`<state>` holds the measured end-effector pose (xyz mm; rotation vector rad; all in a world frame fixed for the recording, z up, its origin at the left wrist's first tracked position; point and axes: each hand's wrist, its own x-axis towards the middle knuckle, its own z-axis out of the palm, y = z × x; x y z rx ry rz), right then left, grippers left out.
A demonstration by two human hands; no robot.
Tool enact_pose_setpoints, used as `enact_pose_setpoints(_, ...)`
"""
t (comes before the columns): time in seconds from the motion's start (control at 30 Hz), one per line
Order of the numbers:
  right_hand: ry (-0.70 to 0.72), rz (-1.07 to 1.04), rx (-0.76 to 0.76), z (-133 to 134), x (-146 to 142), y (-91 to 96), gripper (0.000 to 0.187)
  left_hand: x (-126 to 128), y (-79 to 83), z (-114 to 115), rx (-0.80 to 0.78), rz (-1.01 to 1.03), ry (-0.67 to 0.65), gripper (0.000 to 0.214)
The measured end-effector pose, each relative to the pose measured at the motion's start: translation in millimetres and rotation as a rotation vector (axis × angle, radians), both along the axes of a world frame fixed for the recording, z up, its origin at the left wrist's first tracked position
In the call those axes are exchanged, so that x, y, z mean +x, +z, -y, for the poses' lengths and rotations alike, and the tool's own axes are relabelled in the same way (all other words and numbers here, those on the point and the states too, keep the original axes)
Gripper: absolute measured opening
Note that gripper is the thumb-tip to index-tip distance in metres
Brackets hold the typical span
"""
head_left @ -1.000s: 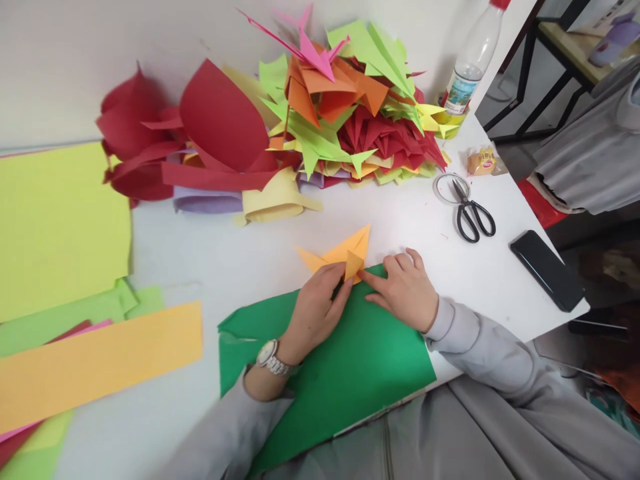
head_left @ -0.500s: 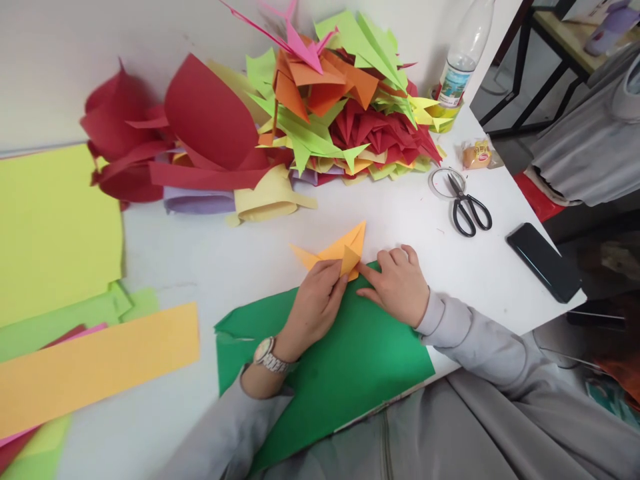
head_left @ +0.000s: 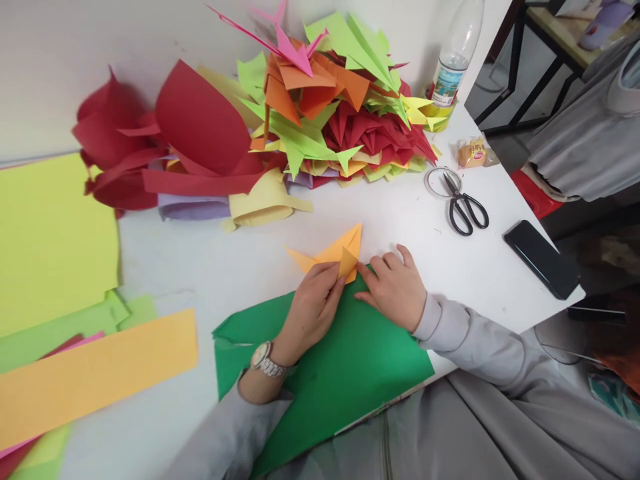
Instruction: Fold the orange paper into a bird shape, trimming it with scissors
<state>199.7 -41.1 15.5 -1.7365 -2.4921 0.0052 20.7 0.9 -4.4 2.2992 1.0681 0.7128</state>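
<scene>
Largest, a white flat-topped table, with a long heap of red, lime, orange and pink folded paper along the wall side. On the near edge, a green rectangular sheet, lying under both forearms. Off to the left, a yellow-green paper sheet and, nearer, a long pale-orange paper strip. Past the heap's right end, a clear plastic bottle.

Over the green sheet, the left hand, thumb and fingers together, clamped on folded paper; the right hand, fingers apart, index tip at the paper's right edge. Cannot tell whether pressing.

To the right, a black rectangular phone. Between the hands, at the green sheet's far edge, the pointed light-orange folded paper piece. Smaller, black-handled metal scissors, then a wrapped golden-brown snack.
</scene>
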Motion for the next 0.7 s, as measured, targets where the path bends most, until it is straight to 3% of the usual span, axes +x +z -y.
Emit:
enact_pose_setpoints(0.27, -0.006, -0.024, -0.005, -1, 1, -1.6, 0.048, -5, -5.8, 1, 0.177, -0.087, -0.128, 0.039)
enact_pose_setpoints(0.43, -0.015, -0.034, -0.008, -2, 4, 0.6, 0.036, -7, -3.6, 6, 0.358, -0.294, -0.161, 0.042)
enact_pose_setpoints(0.7, -0.016, -0.037, -0.04, -2, 9, 3.2, 0.036, -7, -4.1, 11, 0.424, -0.395, -0.217, 0.044)
